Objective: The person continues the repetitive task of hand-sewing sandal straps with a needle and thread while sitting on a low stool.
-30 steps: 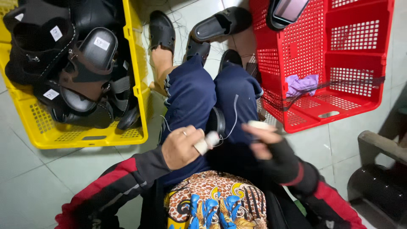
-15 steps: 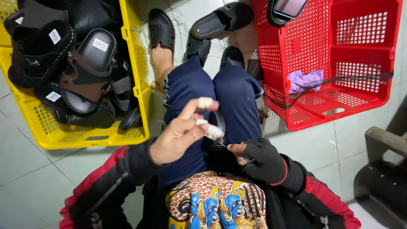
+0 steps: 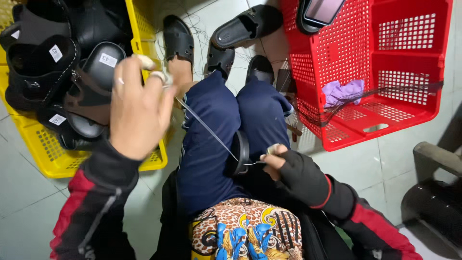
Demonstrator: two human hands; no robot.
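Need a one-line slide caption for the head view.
Left hand raised, pulling thread taut from a black sandal piece steadied on the lap by the right hand.

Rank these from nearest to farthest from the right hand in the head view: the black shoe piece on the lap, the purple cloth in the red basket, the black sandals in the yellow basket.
1. Black shoe piece, beside the right hand on the lap.
2. Purple cloth, up and to the right inside the red plastic basket.
3. Black sandals, far left in the yellow plastic basket.

Black-red sleeves, navy trousers, taped fingertips (image 3: 144,61).
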